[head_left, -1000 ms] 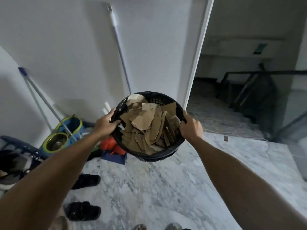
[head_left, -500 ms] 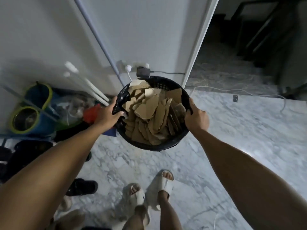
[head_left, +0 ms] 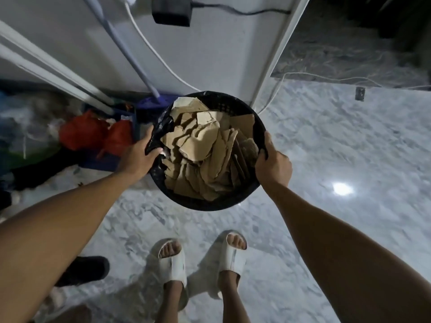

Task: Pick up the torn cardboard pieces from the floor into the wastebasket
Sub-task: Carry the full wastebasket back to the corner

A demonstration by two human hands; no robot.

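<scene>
I hold a round black plastic wastebasket (head_left: 224, 102) in front of me, above the marble floor (head_left: 326, 159). It is full of torn brown cardboard pieces (head_left: 200, 145). My left hand (head_left: 137, 157) grips the left rim, over a black liner edge. On the right rim, my right hand (head_left: 272, 164) is closed with its thumb inside. No cardboard shows on the floor in view.
A white wall (head_left: 210, 54) with a black adapter (head_left: 171, 10) and cables is just behind the basket. Mop handles (head_left: 121, 47), red bags (head_left: 84, 131) and a blue crate (head_left: 130, 117) crowd the left. A dark doorway (head_left: 349, 31) opens at right. My sandalled feet (head_left: 200, 259) stand below.
The view has tilted down toward the floor and my feet. The basket has come lower and nearer the wall base, with both hands still gripping its rim.
</scene>
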